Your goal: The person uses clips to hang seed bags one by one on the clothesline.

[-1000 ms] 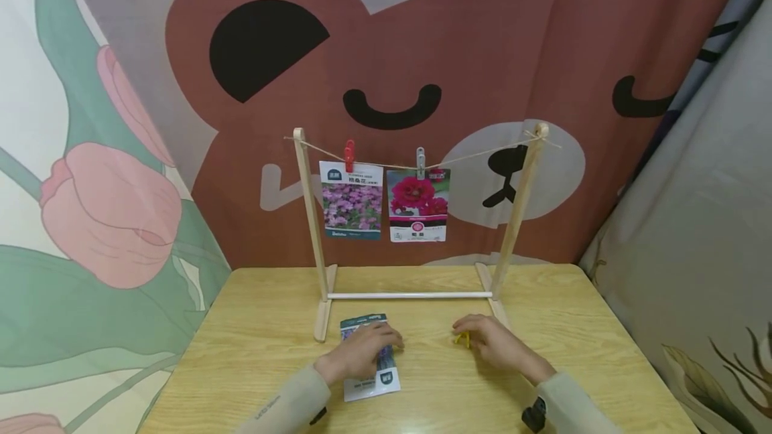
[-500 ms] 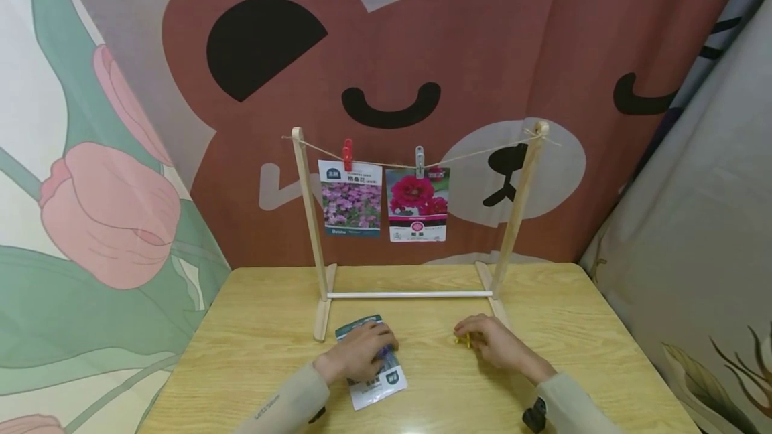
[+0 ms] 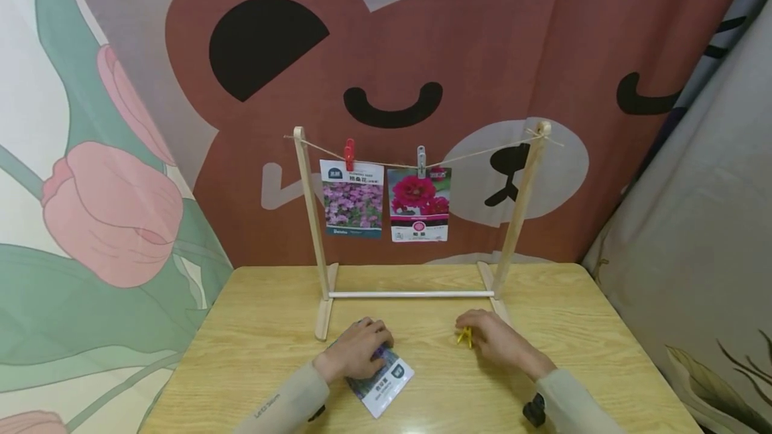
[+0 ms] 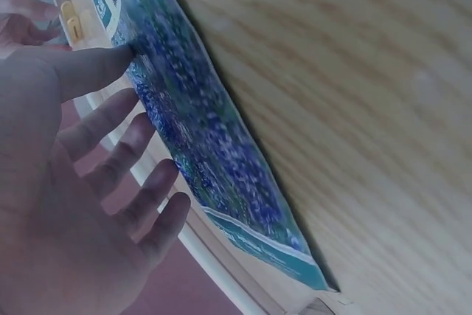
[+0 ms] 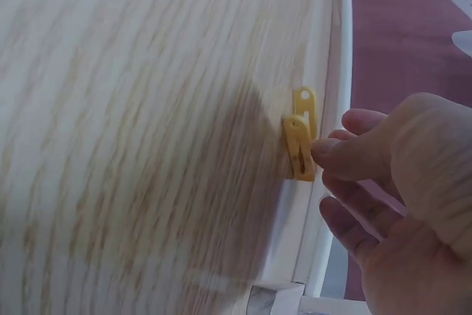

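- One wooden table (image 3: 265, 313) spreads beneath the fingers of the left hand (image 3: 356, 350) and the right hand (image 3: 497, 340).
- One pale wooden rack (image 3: 311, 213) stands well ahead of both hands' fingers, a string sagging between its posts.
- Left hand: fingers apart and slightly bent, resting on the blue-flower packet (image 3: 382, 387) without curling round it, thumb tip on its face.
- Right hand: fingers loosely bent, thumb tip touching the yellow clip (image 5: 299, 134); whether another finger pinches it from behind, I cannot tell.
- Blue-flower packet: under the left fingers, askew, its white end jutting out to their right and nearer the person.
- Pink-flower packet (image 3: 352, 203) and red-flower packet (image 3: 420, 196): hung beyond the fingers, by a red clip (image 3: 349, 156) and a grey clip (image 3: 421, 161) respectively.
- Yellow clip: at the right thumb's tip.
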`<state>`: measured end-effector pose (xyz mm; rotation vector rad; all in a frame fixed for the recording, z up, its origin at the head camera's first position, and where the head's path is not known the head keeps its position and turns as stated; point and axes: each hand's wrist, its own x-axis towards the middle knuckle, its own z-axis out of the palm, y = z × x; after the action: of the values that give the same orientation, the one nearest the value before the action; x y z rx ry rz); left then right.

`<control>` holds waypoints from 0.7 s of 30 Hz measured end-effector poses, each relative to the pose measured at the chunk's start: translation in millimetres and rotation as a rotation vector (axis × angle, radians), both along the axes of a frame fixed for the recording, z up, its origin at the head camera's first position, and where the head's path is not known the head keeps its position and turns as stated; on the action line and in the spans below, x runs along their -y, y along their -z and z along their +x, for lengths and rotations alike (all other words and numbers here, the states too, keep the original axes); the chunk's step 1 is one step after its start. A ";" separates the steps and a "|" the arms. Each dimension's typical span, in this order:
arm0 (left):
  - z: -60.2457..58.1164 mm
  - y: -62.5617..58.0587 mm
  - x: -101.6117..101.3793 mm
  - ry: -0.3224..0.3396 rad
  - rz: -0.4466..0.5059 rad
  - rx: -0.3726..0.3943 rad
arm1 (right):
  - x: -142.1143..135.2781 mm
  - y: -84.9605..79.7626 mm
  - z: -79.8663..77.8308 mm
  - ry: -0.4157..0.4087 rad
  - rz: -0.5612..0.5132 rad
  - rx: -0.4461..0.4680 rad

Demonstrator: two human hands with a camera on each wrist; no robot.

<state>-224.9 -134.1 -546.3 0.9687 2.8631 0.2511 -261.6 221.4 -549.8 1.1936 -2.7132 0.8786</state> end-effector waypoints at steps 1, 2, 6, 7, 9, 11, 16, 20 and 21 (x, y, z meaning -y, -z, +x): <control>0.0 0.1 0.3 -0.005 -0.004 -0.002 | -0.2 0.1 -0.4 0.001 0.011 -0.001; 0.1 0.3 0.5 -0.010 -0.009 -0.004 | -0.6 0.3 -0.8 0.002 0.020 0.000; 0.7 0.4 2.1 -0.036 -0.020 0.002 | -1.8 2.0 -2.0 -0.001 0.019 0.024; 1.0 0.2 2.5 -0.040 -0.021 0.003 | -2.0 2.5 -2.3 0.001 0.017 0.026; 1.3 0.1 3.6 -0.048 -0.021 0.005 | -2.1 3.1 -2.4 0.006 0.013 0.028; 1.6 -0.9 4.6 -0.053 -0.016 0.012 | -2.0 3.3 -2.2 0.009 0.012 0.025; 2.0 -2.8 8.0 -0.059 -0.040 0.048 | -2.2 2.6 -1.0 0.018 0.023 0.046; 2.0 -5.2 10.2 -0.058 -0.046 0.074 | -2.0 0.7 -0.8 0.040 0.038 0.077; 2.0 -5.7 10.7 -0.060 -0.043 0.079 | -1.7 0.3 -0.9 0.042 0.038 0.085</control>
<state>-222.8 -144.9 -540.6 0.8468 2.8163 0.2270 -262.5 223.2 -550.1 1.1259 -2.8229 0.8966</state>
